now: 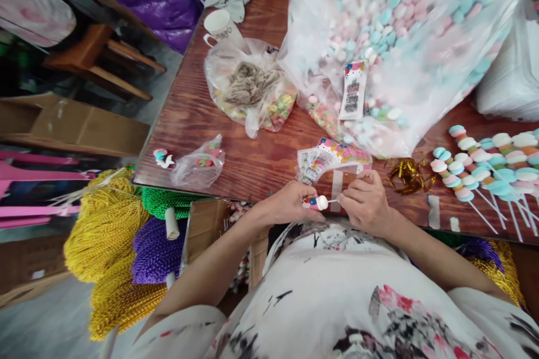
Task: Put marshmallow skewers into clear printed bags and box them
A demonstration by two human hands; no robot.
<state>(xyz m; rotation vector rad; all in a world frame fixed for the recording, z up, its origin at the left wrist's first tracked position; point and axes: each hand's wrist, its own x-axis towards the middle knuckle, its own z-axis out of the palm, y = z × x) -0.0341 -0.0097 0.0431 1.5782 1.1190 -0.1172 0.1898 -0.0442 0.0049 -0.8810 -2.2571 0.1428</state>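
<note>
Close to my body, at the table's front edge, my left hand (290,203) is closed around a small skewer (320,202). A white round piece shows at its end, beside a colourful printed part; my fingers cover the rest. My right hand (365,202) pinches the thin white stick that comes out of that end. Just beyond my hands lies a fan of printed labels (332,156) with barcodes. To the right of my right hand rests a bundle of gold twist ties (410,174).
Finished-looking skewers (501,162) of pastel discs lie at right. A large clear bag (379,22) of pastel pieces fills the back. Left of it are a smaller bag (252,87) and a mug (221,27). Yellow bead strands (95,224) hang beside the table's left edge.
</note>
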